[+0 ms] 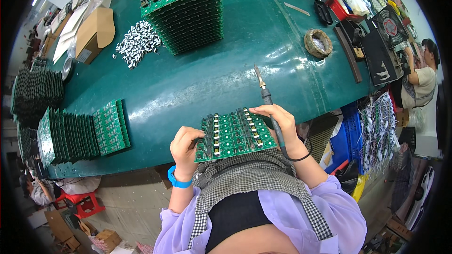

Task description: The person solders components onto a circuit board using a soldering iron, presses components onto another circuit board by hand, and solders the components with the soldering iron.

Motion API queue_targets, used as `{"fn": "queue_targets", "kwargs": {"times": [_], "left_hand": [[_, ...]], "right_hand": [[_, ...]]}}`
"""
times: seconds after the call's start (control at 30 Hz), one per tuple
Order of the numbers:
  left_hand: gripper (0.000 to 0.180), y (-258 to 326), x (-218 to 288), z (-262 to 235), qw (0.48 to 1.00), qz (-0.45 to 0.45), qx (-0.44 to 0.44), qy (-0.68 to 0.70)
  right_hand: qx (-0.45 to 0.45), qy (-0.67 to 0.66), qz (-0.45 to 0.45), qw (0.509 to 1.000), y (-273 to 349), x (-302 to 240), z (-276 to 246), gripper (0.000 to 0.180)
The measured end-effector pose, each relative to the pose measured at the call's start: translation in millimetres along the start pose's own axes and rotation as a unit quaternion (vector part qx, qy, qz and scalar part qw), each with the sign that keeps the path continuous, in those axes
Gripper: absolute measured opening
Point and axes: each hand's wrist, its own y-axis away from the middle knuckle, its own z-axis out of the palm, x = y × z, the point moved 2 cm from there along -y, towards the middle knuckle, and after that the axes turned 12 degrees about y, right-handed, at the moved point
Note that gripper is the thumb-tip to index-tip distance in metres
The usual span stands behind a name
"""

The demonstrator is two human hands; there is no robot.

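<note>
A green circuit board panel point(227, 136) with rows of white and dark components is tilted up at the table's near edge, against my checked apron. My left hand point(183, 146) is closed on its left edge, thumb on top. My right hand point(280, 121) holds a soldering iron point(267, 97) with a dark handle, its tip pointing up and away from the panel. Fingers of that same hand also touch the panel's upper right corner. The iron's cord loops beside my right wrist.
On the green table point(202, 82) stand a tall board stack point(193, 23), a heap of small parts point(138, 44), a cardboard box point(96, 33) and a leaning board row point(70, 134). A round coil-like holder point(318, 43) and a black fan point(390, 24) are right. Another person point(421, 82) works at far right.
</note>
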Motion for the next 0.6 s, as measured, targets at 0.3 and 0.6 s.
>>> {"fn": "queue_targets", "kwargs": {"times": [0.3,0.6], "left_hand": [[0.025,3,-2,0,1.0,-0.003,-0.001,-0.007],[0.022,12,2,-3,0.963,0.201,-0.053,-0.172]], "right_hand": [[-0.009,0.013,-0.017,1.0,-1,-2,-1,0.04],[0.041,0.103,-0.059,0.992,11,2,-1,0.029]]}}
